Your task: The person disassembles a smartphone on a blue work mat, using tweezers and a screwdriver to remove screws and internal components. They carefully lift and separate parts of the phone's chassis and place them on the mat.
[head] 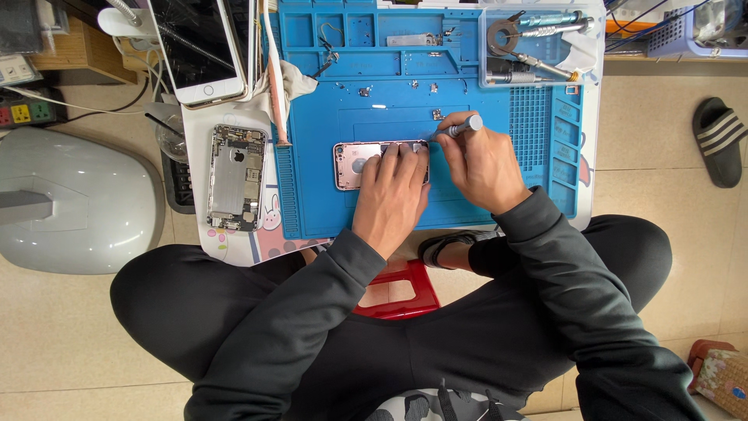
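Observation:
A pink phone housing (357,164) lies back up on the blue work mat (499,117). My left hand (392,195) presses flat on its right half, fingers spread over it. Just to the right, my right hand (483,165) grips a grey screwdriver (461,126), whose tip points down-left at the housing's right end. Small screws and metal parts (436,114) lie on the mat just beyond the housing.
An opened silver phone chassis (236,178) lies left of the mat. White phones (204,48) lean at the back left. A clear tray with tools (538,43) sits at the mat's back right. A red stool (397,290) stands between my knees, and a sandal (720,140) lies on the floor at right.

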